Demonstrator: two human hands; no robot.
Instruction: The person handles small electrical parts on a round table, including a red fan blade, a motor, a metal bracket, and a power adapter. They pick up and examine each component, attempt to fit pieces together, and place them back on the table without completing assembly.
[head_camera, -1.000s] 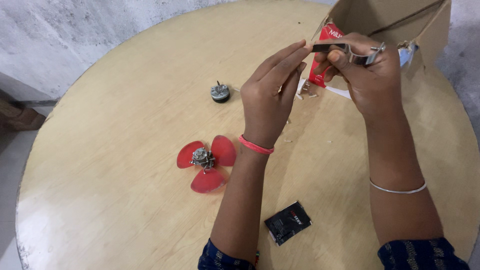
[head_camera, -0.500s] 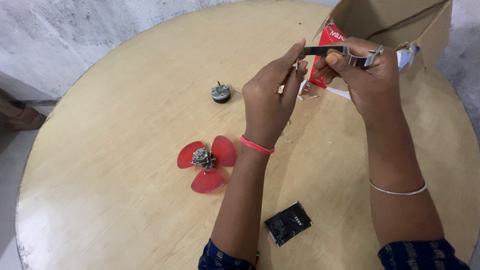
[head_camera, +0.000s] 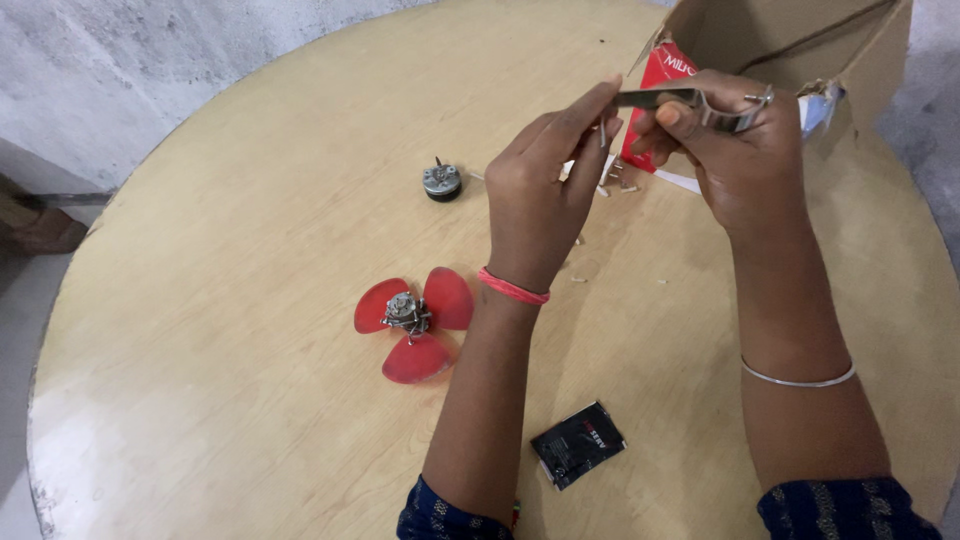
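My right hand (head_camera: 735, 150) grips a bent metal bracket (head_camera: 690, 102) above the far side of the round wooden table (head_camera: 230, 200). My left hand (head_camera: 545, 185) pinches a small screw (head_camera: 603, 130) with thumb and forefinger, just under the bracket's left end. A red three-bladed fan propeller (head_camera: 412, 325) with a metal hub lies on the table to the left of my left forearm. A small round motor (head_camera: 441, 182) sits farther back.
An open cardboard box (head_camera: 800, 45) stands at the far right, with a red packet (head_camera: 660, 90) against it. Several loose screws (head_camera: 612, 185) lie below my hands. A small black pouch (head_camera: 577, 444) rests between my forearms near the front edge.
My left hand's fingers have curled in and now pinch a small screw below the bracket's end. The right hand with the bracket has barely moved.
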